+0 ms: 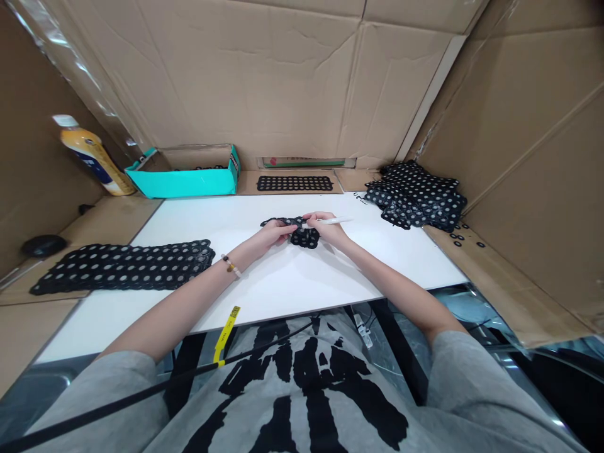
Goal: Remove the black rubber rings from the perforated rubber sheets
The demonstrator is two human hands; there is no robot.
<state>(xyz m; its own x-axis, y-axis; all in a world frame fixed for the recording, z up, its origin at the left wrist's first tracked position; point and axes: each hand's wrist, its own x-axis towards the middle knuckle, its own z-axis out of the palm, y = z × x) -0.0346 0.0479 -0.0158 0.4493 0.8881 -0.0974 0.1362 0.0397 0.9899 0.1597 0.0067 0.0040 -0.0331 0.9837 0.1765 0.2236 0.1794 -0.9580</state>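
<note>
Over the middle of the white board, my left hand [276, 233] grips a small black sheet [306, 239] dotted with round pale spots. Its fingers are closed on the sheet's left part, and a portion hangs down between my hands. My right hand [330, 231] is closed around a slim white pen-like tool [336, 220], whose back end points right. The tool's tip is at the sheet, but the exact contact is too small to make out.
Stacked dotted black sheets lie left [127, 267] and in a heap at right [418, 195], near loose black rings [457, 240]. One dotted strip [295, 183] lies behind the white board [283, 296]. A turquoise box [184, 184] and bottle [94, 154] stand back left; cardboard walls [236, 75] surround everything.
</note>
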